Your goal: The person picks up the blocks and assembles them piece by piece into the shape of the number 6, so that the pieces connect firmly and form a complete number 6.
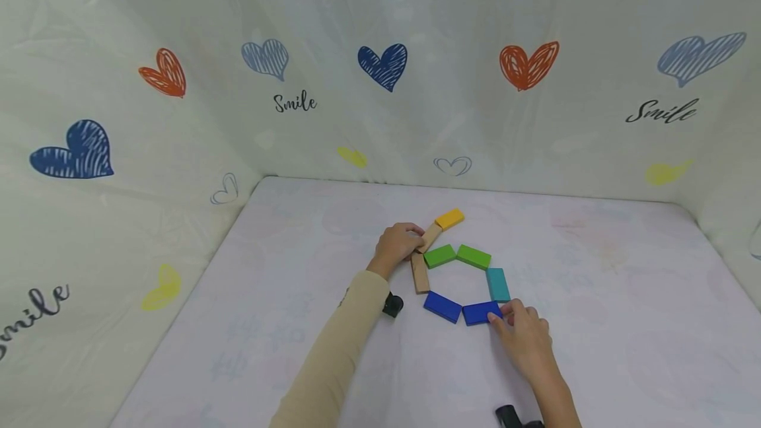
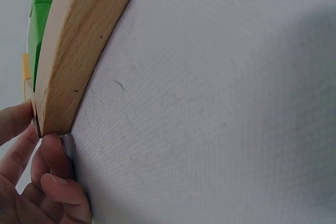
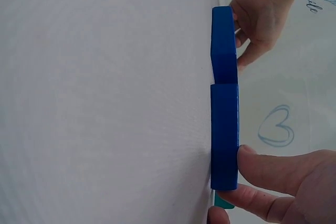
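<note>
Flat coloured blocks form a ring on the table. My left hand point(image 1: 397, 247) is at its upper left, pinching the lower end of a slanted plain wooden block point(image 1: 431, 238). Just below stands another wooden block point(image 1: 420, 275), its end right at the fingertips in the left wrist view. At the lower right, my right hand point(image 1: 528, 339) pinches the outer end of a blue block point(image 1: 478, 314), thumb on top. A second blue block point(image 1: 442, 307) meets it on the left. Above the right hand lies a teal block point(image 1: 498, 285).
Two green blocks point(image 1: 440, 256) close the ring's top. A yellow block point(image 1: 450, 218) touches the slanted wooden block's far end. Black wrist devices point(image 1: 393, 305) show beside both forearms. Behind the white table point(image 1: 285, 230) rises a sheet point(image 1: 416, 12) printed with hearts.
</note>
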### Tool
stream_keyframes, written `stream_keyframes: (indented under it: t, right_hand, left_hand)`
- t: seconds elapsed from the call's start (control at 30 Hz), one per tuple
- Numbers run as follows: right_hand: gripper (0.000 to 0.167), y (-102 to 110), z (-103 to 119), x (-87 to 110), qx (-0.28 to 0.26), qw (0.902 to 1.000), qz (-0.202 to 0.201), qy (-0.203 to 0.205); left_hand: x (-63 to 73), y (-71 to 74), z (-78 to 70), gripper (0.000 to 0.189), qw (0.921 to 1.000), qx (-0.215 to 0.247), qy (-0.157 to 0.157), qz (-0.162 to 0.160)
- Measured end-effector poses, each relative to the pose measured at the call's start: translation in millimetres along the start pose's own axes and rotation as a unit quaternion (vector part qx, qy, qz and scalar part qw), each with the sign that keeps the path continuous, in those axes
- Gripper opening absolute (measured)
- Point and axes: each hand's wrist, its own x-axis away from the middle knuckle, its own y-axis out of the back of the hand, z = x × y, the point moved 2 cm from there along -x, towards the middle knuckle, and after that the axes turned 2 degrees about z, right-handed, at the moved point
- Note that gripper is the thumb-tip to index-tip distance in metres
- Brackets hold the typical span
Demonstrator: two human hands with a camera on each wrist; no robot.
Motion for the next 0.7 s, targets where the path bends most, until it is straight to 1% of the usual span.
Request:
stream_keyframes:
  t: [0.37, 0.7]
  right_hand:
    - [0.033, 0.1, 0.2, 0.6, 0.004, 1.0, -0.003, 0.001]
    - [0.033, -0.1, -0.3, 0.7, 0.001, 1.0, -0.003, 0.0]
  left_hand:
    - [1.2, 0.1, 0.2, 0.023, 1.0, -0.001, -0.003, -0.004]
    - [1.4, -0.1, -0.1, 0.022, 1.0, 0.004, 0.003, -0.004]
